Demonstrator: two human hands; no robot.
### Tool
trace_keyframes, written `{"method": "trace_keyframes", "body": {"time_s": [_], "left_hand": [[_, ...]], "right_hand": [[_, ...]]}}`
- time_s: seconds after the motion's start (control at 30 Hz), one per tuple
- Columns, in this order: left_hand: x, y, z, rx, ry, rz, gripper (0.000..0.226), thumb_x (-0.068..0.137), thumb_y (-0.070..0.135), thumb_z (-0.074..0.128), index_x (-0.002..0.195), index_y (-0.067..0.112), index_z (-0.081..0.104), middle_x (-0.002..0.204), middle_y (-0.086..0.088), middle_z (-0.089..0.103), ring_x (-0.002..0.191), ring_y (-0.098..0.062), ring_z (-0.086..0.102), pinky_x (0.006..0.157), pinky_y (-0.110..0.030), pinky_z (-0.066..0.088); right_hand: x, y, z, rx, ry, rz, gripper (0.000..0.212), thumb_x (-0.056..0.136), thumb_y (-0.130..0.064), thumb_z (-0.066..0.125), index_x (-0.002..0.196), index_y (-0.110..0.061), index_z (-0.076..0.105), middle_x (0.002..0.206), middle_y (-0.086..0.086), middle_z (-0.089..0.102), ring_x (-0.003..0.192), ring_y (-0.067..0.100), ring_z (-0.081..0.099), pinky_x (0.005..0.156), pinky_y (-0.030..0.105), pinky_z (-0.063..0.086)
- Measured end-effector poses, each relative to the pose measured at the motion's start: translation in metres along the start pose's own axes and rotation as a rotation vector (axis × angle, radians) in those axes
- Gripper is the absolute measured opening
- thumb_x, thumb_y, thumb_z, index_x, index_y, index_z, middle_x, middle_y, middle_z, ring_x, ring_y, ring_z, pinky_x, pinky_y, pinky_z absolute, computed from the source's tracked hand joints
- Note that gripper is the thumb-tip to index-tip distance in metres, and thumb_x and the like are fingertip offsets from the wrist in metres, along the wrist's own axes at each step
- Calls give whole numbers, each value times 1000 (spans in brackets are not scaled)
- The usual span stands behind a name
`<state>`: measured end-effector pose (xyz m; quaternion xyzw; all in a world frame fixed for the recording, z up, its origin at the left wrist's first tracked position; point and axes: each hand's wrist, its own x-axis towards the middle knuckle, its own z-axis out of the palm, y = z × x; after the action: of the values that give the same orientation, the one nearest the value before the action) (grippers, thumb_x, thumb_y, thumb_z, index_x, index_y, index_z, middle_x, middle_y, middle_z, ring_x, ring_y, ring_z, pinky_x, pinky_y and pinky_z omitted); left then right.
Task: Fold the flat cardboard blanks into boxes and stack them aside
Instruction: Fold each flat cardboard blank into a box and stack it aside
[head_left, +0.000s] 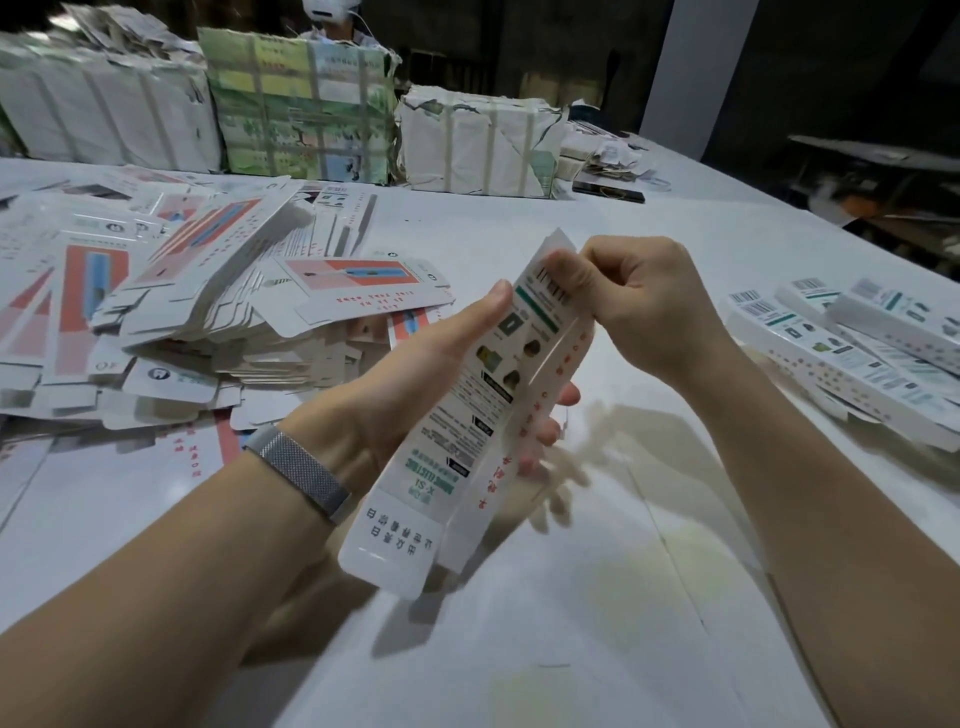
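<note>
A long white printed box (467, 415), partly folded up from a blank, is held tilted above the table in the middle of the view. My left hand (415, 374) grips its middle from the left, thumb on the printed face and fingers wrapped behind. My right hand (639, 306) pinches the flap at its far end with curled fingers. A heap of flat blanks (208, 291) with red and blue print lies on the left. Finished folded boxes (857, 343) are stacked on the right.
The white table (623, 597) stretches in front of me. Wrapped bundles of stock (301, 104) stand along its far edge, with a masked person behind them. A dark phone (608, 191) lies near the far right bundle.
</note>
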<state>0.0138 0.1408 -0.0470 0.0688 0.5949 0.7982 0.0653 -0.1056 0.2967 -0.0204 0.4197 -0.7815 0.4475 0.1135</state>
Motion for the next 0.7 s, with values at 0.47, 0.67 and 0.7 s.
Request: {"method": "trace_keyframes", "body": {"time_s": [0.47,0.67,0.7], "left_hand": [[4,-8,-2,-21,37,36,47,100,46,40,81,30,80,80,-3,76,67,-19,72,59,-31,60],[-2,-5,1,1,-65,-44,48,97,56,41,118,17,61,98,-13,73,78,-28,70,71,-47,60],[-3,-5,0,-3,-57,-54,49,94,56,41,117,18,62,99,-14,73,79,-28,70,71,-47,61]], "right_hand": [[0,3,-1,-22,-114,27,40,83,-60,57,65,-24,60,63,-2,64,51,5,48,50,22,39],[-1,4,-8,70,-164,-37,40,84,-53,59,69,-16,64,73,23,65,69,42,57,58,49,48],[-1,4,-8,84,-168,-45,33,86,-48,60,68,-20,65,71,19,66,66,38,57,57,45,48]]}}
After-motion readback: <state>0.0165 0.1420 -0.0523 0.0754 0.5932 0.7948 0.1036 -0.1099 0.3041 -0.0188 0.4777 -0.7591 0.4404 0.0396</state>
